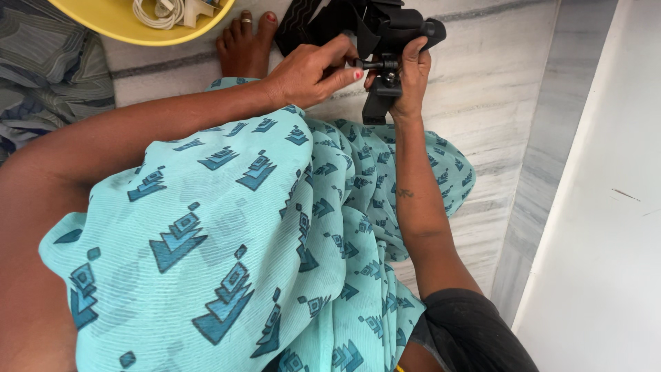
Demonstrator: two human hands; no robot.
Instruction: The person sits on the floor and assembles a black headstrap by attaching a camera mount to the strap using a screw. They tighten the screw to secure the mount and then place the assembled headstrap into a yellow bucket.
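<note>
The person is sitting on the marble floor (496, 103) and is holding a black camera mount (385, 41) in front of the knees, a little above the floor. The right hand (411, 76) is wrapping around the lower stem of the mount and is gripping it firmly, with the thumb on the near side. The left hand (310, 72) is coming from the left side, and its thumb and first finger are pinching the small thumbscrew (372, 65), which is sticking out sideways from the hinge. The long axis of the screw is lying almost level, pointing toward the left hand, so this hand is the nearer one to it. The stem itself is standing nearly upright in the right hand.

A turquoise patterned cloth (241, 227) is covering the lap. A bare foot (249, 41) is resting beyond it. At the top left a yellow tub (124, 27) is holding a coiled white cable (160, 12). No labels or signs are showing clearly.
</note>
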